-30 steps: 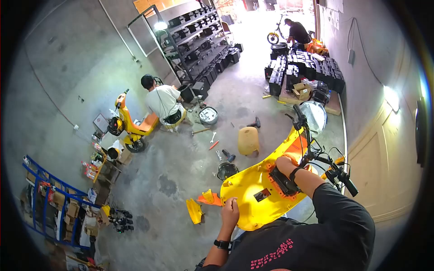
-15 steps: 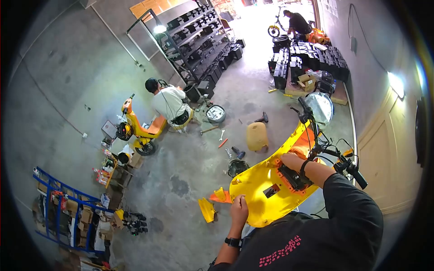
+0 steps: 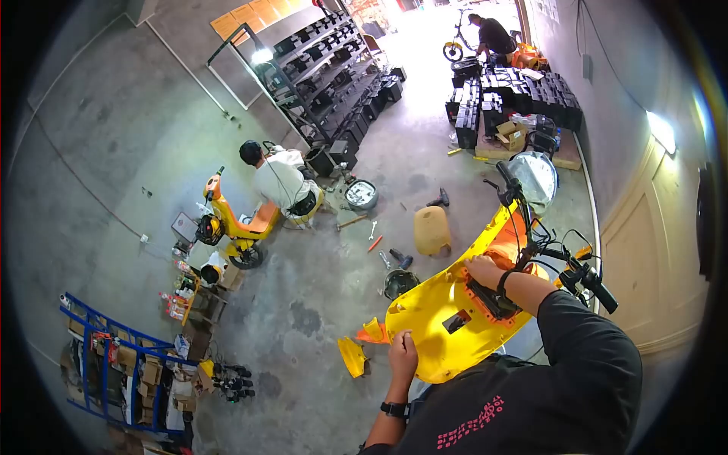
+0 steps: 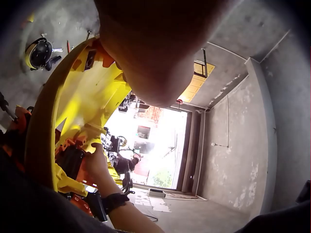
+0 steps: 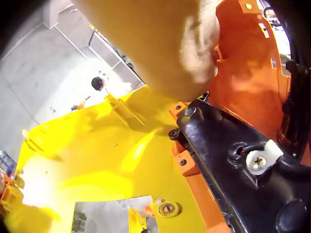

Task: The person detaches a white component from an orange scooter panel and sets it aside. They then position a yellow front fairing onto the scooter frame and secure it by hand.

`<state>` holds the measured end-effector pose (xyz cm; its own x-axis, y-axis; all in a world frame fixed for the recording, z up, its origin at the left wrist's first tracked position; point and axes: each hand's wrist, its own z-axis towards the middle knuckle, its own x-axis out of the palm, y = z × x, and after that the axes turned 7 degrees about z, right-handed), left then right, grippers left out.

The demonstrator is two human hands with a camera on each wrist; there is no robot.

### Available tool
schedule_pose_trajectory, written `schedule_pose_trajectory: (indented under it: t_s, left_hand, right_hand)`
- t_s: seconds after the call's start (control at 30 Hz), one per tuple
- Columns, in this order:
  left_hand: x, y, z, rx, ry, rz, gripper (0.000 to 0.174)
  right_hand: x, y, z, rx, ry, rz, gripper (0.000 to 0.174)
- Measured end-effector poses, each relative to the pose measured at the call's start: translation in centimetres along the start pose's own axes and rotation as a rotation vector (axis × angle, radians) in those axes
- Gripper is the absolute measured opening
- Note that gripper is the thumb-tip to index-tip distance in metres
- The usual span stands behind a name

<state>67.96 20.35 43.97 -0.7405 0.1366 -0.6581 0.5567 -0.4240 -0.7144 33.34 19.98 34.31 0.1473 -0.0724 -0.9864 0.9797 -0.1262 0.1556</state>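
Note:
A large yellow scooter body panel point(image 3: 425, 326) lies in front of me, its inner side facing up. My left hand point(image 3: 403, 356) grips its near left edge with curled fingers. My right hand point(image 3: 484, 271) is at the panel's far side, beside the black frame part point(image 5: 218, 155) and the orange panel point(image 5: 252, 73). Its fingers are mostly hidden, and I cannot tell whether they pinch anything. Orange brackets with dark screws point(image 5: 182, 162) border the black part. A cable runs under a white clip point(image 5: 262, 158) there. Black handlebars point(image 3: 557, 258) with loose cables rise at the right.
On the floor lie a yellow cover point(image 3: 431, 231), a drill point(image 3: 400, 258), a hammer point(image 3: 351, 221) and yellow trim point(image 3: 352, 356). A seated person point(image 3: 284, 182) is by an orange-yellow scooter point(image 3: 241, 220). Black batteries point(image 3: 523, 98) stand stacked at the back right.
The head view has shifted, so the scene sits further right. My right hand has moved a little up and left along the panel and shows more. My left hand stays at the panel's edge.

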Motion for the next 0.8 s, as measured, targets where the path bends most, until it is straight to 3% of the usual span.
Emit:
schedule_pose_trajectory:
  t_s: [0.27, 0.4, 0.67, 0.8]
  left_hand:
    - [-0.2, -0.3, 0.2, -0.017, 0.007, 0.021, 0.021]
    - [-0.1, -0.2, 0.1, -0.039, 0.011, 0.004, 0.022]
    - [-0.1, -0.2, 0.4, -0.058, -0.006, -0.032, 0.024]
    - [-0.1, -0.2, 0.4, -0.072, -0.007, -0.061, 0.024]
  right_hand:
    - [-0.1, -1.5, 1.4, 0.129, 0.251, 0.066, 0.020]
    - [-1.8, -0.5, 0.1, 0.063, 0.228, 0.016, 0.021]
    - [0.2, -0.5, 0.6, 0.166, 0.157, 0.104, 0.035]
    - [0.4, -1.2, -0.4, 0.069, 0.062, 0.185, 0.029]
